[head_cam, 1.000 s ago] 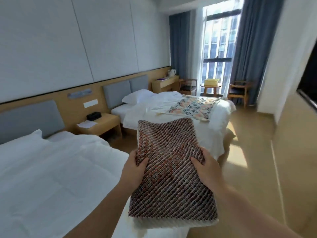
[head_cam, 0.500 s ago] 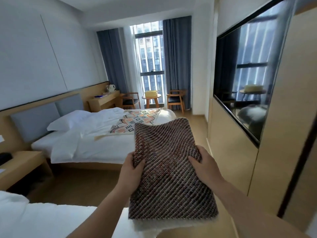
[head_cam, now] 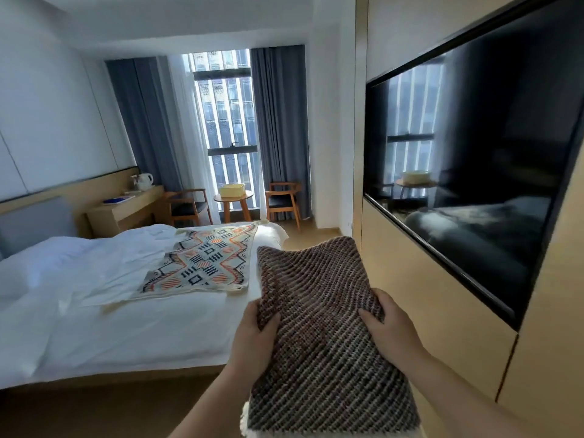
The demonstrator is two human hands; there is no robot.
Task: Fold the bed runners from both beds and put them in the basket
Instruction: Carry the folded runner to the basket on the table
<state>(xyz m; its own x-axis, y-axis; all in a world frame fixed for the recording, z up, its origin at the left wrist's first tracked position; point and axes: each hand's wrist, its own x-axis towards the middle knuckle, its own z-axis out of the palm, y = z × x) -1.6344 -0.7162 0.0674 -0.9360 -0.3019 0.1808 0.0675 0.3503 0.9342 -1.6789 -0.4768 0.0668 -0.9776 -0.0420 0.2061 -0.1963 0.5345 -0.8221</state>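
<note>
I hold a folded brown woven bed runner (head_cam: 319, 330) flat in front of me. My left hand (head_cam: 252, 339) grips its left edge and my right hand (head_cam: 390, 327) grips its right edge, thumbs on top. A second runner (head_cam: 202, 263), cream with orange and black geometric patterns, lies spread on the foot of the white bed (head_cam: 94, 298) ahead on the left. A pale yellow basket (head_cam: 232, 190) stands on a small round table (head_cam: 234, 200) by the window.
Two wooden chairs (head_cam: 282, 199) flank the round table. A wooden desk (head_cam: 123, 210) with a kettle stands along the left wall. A large dark TV (head_cam: 467, 172) hangs on the wooden wall to my right. A floor aisle runs between bed and wall.
The view has swung right and moved forward, from the near bed to alongside the far bed. Both hands keep the same hold on the folded brown runner.
</note>
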